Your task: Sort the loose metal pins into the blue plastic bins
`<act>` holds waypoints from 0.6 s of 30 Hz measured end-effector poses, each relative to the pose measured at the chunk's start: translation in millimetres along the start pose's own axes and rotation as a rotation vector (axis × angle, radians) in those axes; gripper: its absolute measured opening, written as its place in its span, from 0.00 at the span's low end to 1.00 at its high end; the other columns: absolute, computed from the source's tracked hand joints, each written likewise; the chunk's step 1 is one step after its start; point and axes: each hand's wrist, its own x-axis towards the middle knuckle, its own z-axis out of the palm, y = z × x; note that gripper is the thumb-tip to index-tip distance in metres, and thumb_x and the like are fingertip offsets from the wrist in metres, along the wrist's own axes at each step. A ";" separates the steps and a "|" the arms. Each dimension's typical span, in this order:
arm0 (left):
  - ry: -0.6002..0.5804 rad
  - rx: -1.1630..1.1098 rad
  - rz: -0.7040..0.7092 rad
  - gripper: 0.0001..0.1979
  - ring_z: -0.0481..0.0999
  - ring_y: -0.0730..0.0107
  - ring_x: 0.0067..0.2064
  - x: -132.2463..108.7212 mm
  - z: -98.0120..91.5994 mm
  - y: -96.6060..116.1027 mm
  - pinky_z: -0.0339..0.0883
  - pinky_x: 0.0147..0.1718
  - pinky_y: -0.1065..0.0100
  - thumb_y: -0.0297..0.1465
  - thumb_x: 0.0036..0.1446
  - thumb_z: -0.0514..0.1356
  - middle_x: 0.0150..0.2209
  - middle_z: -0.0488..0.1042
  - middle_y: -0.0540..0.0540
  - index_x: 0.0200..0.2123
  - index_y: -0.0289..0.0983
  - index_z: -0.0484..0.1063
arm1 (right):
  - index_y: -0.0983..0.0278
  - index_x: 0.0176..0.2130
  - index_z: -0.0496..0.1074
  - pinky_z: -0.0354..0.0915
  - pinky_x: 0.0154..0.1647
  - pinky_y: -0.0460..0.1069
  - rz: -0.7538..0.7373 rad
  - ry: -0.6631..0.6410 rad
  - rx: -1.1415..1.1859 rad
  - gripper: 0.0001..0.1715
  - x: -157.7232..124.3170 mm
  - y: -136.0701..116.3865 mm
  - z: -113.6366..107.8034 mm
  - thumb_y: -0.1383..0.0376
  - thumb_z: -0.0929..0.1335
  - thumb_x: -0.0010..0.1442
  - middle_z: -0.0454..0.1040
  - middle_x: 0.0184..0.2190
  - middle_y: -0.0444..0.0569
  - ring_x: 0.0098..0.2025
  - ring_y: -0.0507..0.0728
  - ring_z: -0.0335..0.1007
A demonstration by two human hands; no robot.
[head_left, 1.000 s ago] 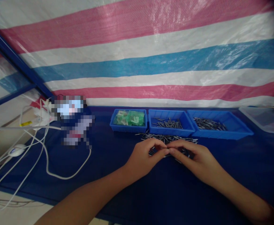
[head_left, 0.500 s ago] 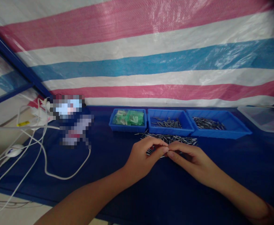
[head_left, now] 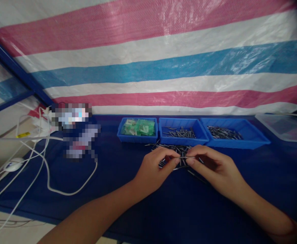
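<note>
A thin metal rod (head_left: 183, 157) lies level between my two hands, its middle bare. My left hand (head_left: 156, 166) pinches one end between thumb and fingertips. The other end is pinched the same way by my right hand (head_left: 216, 166). Right behind and below the fingers is a loose pile of dark and silvery thin rods (head_left: 175, 148), partly hidden by both hands.
Beyond the pile stand a blue bin with green packets (head_left: 146, 127), a middle blue bin (head_left: 201, 135) and a right blue bin (head_left: 255, 135), both holding thin metal pieces. A clear plastic lid (head_left: 278, 128) lies far right. White cables (head_left: 48, 169) loop at left.
My right hand has moved slightly right, away from my left, and the rod between the fingertips now shows. My left hand has hardly moved.
</note>
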 end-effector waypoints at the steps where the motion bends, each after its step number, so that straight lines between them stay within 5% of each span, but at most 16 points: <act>1: -0.023 0.009 -0.014 0.06 0.75 0.70 0.36 0.0 0.6 -0.4 0.67 0.38 0.71 0.30 0.60 0.59 0.35 0.77 0.47 0.37 0.35 0.74 | 0.60 0.37 0.72 0.67 0.32 0.47 -0.011 -0.006 -0.021 0.06 0.3 -0.4 -0.4 0.60 0.68 0.59 0.73 0.31 0.46 0.33 0.54 0.70; 5: -0.061 0.056 -0.071 0.09 0.75 0.70 0.36 0.3 1.7 -3.4 0.67 0.38 0.71 0.32 0.59 0.59 0.37 0.77 0.46 0.42 0.36 0.73 | 0.59 0.35 0.72 0.66 0.34 0.48 -0.033 0.058 -0.154 0.06 6.8 3.7 -12.0 0.60 0.67 0.60 0.74 0.32 0.46 0.34 0.54 0.70; 12: -0.159 0.267 0.049 0.07 0.74 0.67 0.41 4.1 -5.0 -8.7 0.63 0.42 0.67 0.29 0.61 0.56 0.38 0.77 0.46 0.38 0.37 0.74 | 0.63 0.42 0.74 0.64 0.38 0.52 0.034 0.426 -0.569 0.13 27.3 35.6 -69.4 0.58 0.66 0.61 0.76 0.36 0.53 0.33 0.57 0.69; 18: -0.297 0.564 0.140 0.12 0.69 0.61 0.46 0.2 -4.5 -15.0 0.57 0.42 0.61 0.38 0.59 0.59 0.45 0.75 0.46 0.44 0.41 0.74 | 0.64 0.46 0.73 0.63 0.37 0.54 -0.011 0.380 -0.811 0.16 31.4 39.4 -76.4 0.59 0.66 0.60 0.75 0.36 0.56 0.36 0.62 0.70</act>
